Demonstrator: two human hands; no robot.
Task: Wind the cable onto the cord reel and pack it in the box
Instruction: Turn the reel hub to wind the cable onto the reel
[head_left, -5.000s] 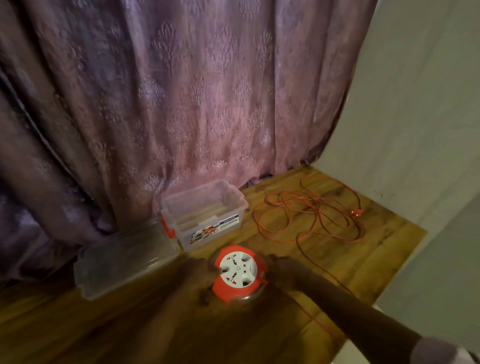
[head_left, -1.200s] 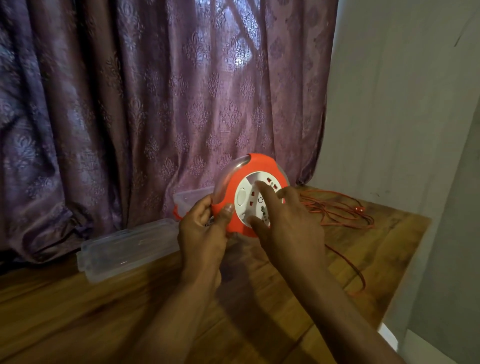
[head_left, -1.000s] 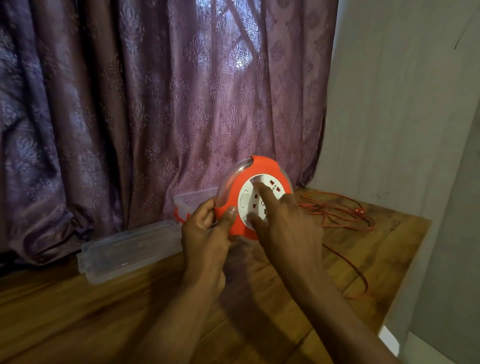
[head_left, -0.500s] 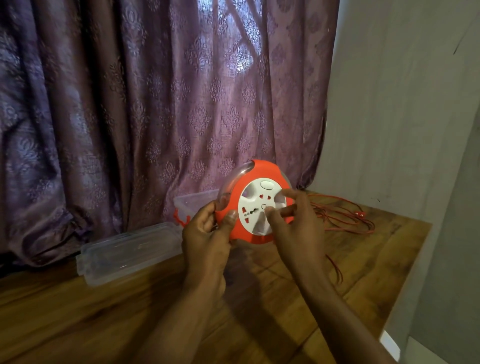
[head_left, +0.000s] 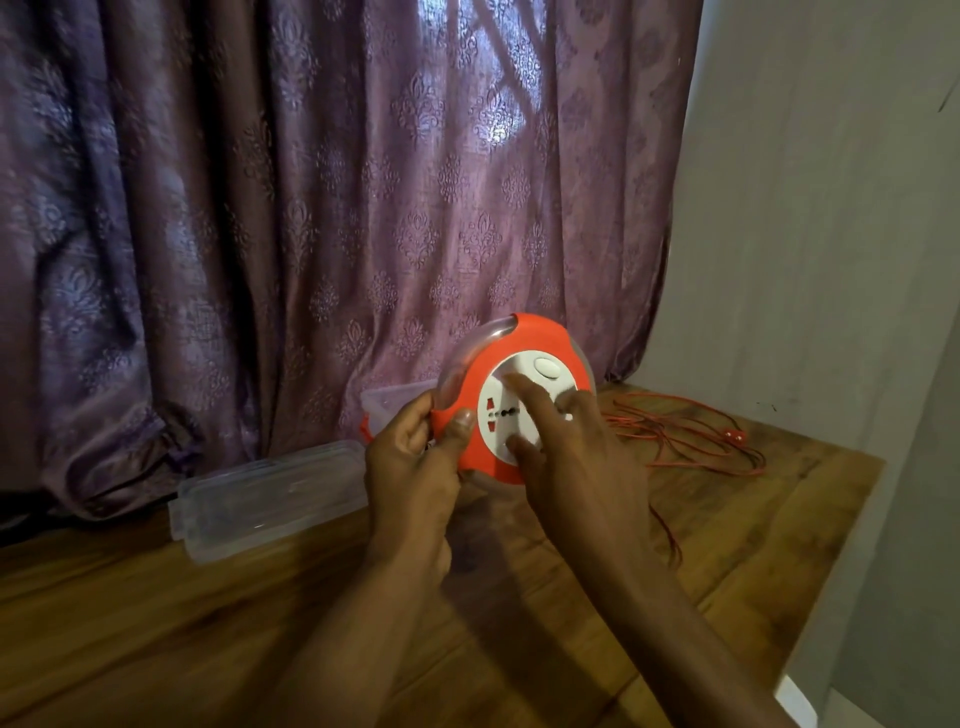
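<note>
Over a wooden table (head_left: 156, 649) before a curtain (head_left: 311, 208), the cord reel (head_left: 511, 353) is held upright by the left hand (head_left: 410, 467) gripping its rim, the right hand (head_left: 576, 457) spread flat on the white dial, cable (head_left: 675, 431) loose behind; steady turns advised.

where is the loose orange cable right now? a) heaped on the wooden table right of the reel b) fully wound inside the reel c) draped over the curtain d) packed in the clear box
a: the thin orange cable lies in loose loops on the wooden table, right of the round orange and white cord reel that both hands hold up.
</note>
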